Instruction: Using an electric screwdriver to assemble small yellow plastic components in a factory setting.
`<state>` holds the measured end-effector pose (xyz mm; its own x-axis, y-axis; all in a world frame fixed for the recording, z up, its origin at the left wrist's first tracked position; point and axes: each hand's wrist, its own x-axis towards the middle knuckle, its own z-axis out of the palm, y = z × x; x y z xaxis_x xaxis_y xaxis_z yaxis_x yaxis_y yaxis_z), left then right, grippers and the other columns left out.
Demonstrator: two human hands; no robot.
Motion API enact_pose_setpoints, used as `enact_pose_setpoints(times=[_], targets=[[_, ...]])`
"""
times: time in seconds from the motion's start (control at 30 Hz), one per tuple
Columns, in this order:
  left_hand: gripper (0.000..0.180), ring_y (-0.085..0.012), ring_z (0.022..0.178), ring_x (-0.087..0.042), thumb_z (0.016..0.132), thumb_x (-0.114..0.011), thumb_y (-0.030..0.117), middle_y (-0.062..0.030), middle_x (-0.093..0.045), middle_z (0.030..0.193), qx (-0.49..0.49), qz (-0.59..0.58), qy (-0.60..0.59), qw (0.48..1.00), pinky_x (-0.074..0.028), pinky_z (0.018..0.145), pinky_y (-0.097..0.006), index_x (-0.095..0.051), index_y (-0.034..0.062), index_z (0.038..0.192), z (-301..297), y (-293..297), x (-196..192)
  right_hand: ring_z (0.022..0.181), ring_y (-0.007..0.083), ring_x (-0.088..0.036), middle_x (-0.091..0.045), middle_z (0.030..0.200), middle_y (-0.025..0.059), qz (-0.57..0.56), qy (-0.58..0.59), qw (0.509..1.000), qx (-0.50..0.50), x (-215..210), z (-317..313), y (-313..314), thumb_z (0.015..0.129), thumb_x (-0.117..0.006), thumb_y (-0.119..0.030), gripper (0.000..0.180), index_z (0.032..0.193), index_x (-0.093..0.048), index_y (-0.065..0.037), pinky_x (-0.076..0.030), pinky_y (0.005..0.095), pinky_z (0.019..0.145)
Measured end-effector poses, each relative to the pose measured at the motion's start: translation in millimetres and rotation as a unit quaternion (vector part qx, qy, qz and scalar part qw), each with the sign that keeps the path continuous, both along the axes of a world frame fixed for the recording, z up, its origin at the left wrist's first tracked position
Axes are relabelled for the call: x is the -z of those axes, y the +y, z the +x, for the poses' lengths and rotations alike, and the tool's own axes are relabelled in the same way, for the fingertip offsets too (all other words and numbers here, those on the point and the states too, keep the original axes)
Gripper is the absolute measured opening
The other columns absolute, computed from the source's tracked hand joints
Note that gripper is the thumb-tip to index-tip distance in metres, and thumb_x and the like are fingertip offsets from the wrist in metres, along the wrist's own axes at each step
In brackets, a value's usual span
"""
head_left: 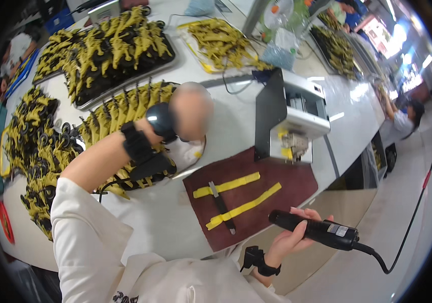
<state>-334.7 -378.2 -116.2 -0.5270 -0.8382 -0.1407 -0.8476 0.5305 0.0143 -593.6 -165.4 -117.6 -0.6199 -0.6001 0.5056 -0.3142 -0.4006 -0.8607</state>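
My right hand (294,237) is wrapped round a black corded electric screwdriver (322,231), held over the table's near edge, its nose pointing left. From its rear end a black cable (377,260) loops away to the right. My left hand (193,111) is stretched out over the table beside a row of yellow-green parts with black ends (125,108); a blur hides its fingers and anything in them. Between the hands lies a dark red mat (246,212) with two strips of yellow tape (243,206) and a slim black and grey tool (222,208).
A white and black bench machine (297,108) stands behind the mat. Trays of yellow-green parts (120,48) and a loose heap (39,146) fill the left side. A yellow-rimmed tray (218,43) sits at the back. Another person (403,118) is at the far right.
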Motion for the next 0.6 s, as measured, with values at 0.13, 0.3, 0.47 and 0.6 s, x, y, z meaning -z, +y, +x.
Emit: enact_pose_setpoints(times=[0.13, 0.3, 0.47, 0.6], targets=[[0.066, -0.0383, 0.106, -0.046, 0.056, -0.080, 0.029, -0.0227, -0.046, 0.116, 0.018, -0.178, 0.306, 0.935, -0.041, 0.089, -0.044, -0.052, 0.0050, 0.110, -12.2, 52.4, -56.6, 0.071, 0.0192, -0.053, -0.049, 0.095, 0.0100, -0.021, -0.044, 0.999, -0.009, -0.4, -5.5, 0.6, 0.086, -0.051, -0.013, 0.064, 0.139, -0.018, -0.002, -0.047, 0.0364, 0.071], [0.060, -0.0405, 0.107, -0.051, 0.062, -0.078, 0.046, -0.0269, -0.049, 0.122, -0.007, -0.048, 0.503, 0.863, -0.042, 0.089, -0.046, -0.059, 0.0036, 0.100, -63.9, 161.2, -39.6, 0.064, 0.0173, -0.050, -0.049, 0.088, 0.0096, -0.113, -0.008, 0.993, -0.039, -43.7, -25.5, -57.8, 0.084, -0.052, -0.011, 0.060, 0.137, -0.025, -0.001, -0.046, 0.0327, 0.060], [0.087, -0.0441, 0.125, -0.033, 0.056, -0.081, 0.053, -0.0315, -0.029, 0.138, -0.059, -0.053, 0.465, 0.882, -0.029, 0.100, -0.053, -0.047, 0.0041, 0.120, -96.1, 191.2, 38.2, 0.056, 0.0166, -0.055, -0.055, 0.077, 0.0102, -0.170, -0.007, 0.974, -0.149, -105.9, -24.4, -120.8, 0.078, -0.056, 0.001, 0.065, 0.134, -0.023, 0.005, -0.048, 0.0295, 0.058], [0.103, -0.0460, 0.135, -0.013, 0.060, -0.073, 0.061, -0.0331, -0.015, 0.145, -0.096, 0.022, 0.314, 0.944, -0.011, 0.105, -0.059, -0.035, 0.0035, 0.136, -85.9, 205.8, 37.9, 0.054, 0.0147, -0.055, -0.056, 0.073, 0.0085, -0.146, 0.012, 0.979, -0.145, -69.7, -14.9, -149.1, 0.081, -0.056, 0.000, 0.054, 0.128, -0.029, 0.005, -0.046, 0.0269, 0.056]])
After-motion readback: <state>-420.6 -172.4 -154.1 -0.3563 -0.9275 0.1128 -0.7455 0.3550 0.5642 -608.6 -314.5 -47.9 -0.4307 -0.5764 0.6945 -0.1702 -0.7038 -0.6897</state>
